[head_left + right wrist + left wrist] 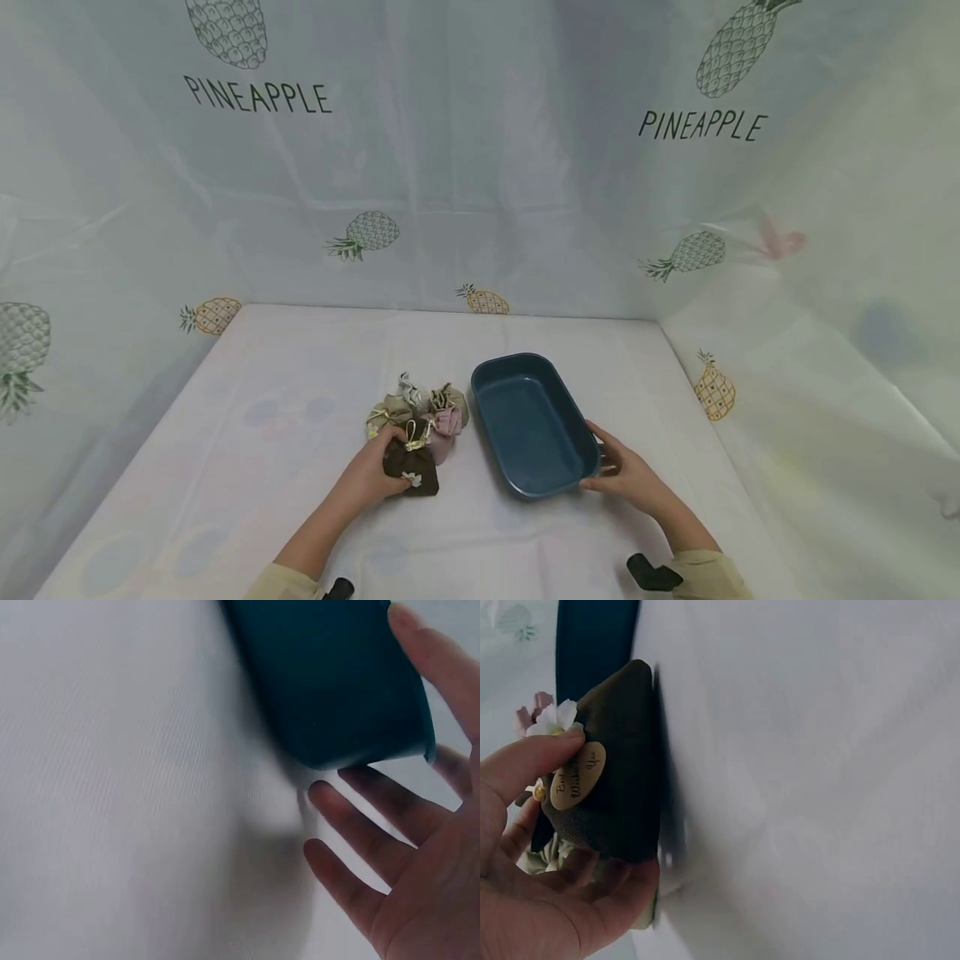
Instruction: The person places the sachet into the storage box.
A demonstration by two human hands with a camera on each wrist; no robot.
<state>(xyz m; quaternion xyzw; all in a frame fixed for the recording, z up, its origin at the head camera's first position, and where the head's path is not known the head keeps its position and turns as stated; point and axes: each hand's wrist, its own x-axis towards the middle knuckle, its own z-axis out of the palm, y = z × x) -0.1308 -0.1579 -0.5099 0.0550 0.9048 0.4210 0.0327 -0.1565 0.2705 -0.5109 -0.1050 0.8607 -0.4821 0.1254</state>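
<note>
The left hand (pixel 375 475) is gripping the brown pouch (pixel 412 469) beside the other pouches (pixel 423 404). The right hand (pixel 626 477), fingers spread, is steadying the blue tray (pixel 534 483), which is holding nothing yet; all pouches are apparently still waiting.

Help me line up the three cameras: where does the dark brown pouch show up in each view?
Head: the dark brown pouch lies low and left of centre, in the left hand, left of the blue tray.
Left wrist: it fills the left-centre, gripped by thumb and fingers, tray edge behind it.
Right wrist: not in view.
Shared landmark: the blue tray, seen in all three.
</note>
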